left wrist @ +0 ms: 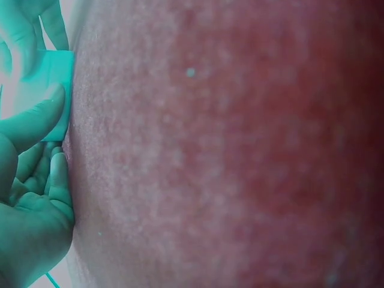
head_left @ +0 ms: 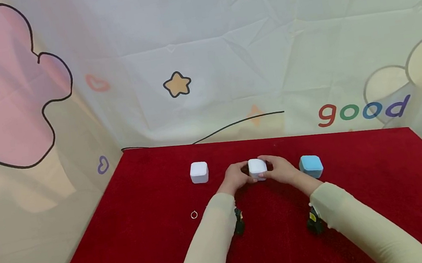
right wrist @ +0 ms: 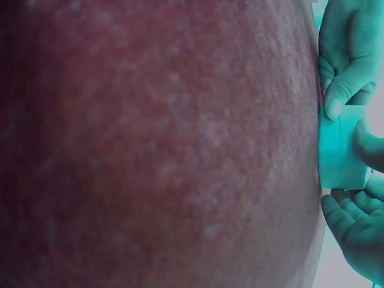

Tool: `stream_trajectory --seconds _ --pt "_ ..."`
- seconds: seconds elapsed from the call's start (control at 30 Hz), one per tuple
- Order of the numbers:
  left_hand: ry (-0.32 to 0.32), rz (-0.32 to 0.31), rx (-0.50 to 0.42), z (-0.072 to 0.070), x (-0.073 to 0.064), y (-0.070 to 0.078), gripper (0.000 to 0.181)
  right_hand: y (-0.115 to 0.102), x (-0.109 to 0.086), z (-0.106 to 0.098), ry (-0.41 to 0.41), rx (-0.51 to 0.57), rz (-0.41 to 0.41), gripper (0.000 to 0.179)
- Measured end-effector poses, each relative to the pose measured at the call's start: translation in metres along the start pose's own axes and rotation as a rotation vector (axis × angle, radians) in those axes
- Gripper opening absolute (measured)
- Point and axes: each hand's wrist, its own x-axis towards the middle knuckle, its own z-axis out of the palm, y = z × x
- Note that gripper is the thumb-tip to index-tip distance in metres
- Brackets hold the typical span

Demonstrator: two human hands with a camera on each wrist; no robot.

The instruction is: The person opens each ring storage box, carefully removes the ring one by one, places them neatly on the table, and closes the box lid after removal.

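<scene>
A small white box with rounded corners sits upright on the red cloth between the two hands. My left hand holds it from the left, the thumb on its near face. From the right, my right hand grips it with the thumb on the near face and the index finger at the top back edge. In the left wrist view the box looks teal-tinted, its base at the cloth. The right wrist view shows both thumbs against the box, the other fingers curved beside it.
Another white box stands to the left, and a light blue box stands just right of my right hand. A small ring lies on the red cloth left of my left forearm. A printed curtain hangs behind.
</scene>
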Motion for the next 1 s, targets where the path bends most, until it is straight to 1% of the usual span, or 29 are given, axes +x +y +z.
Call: stream_trajectory --seconds 0.33,0.67,1.0 --pt "-0.009 -0.006 0.014 -0.0015 0.0005 0.0019 0.060 0.0028 0.0016 -0.0008 -0.002 0.027 0.012 0.062" --pt "-0.015 -0.020 0.019 -0.0024 0.0002 0.0029 0.061 0.0056 0.0032 -0.0008 -0.008 0.134 0.052 0.062" --pt "-0.008 -0.017 0.023 -0.0020 0.0018 0.0014 0.061 0.0039 0.0017 -0.0020 -0.014 0.135 0.044 0.062"
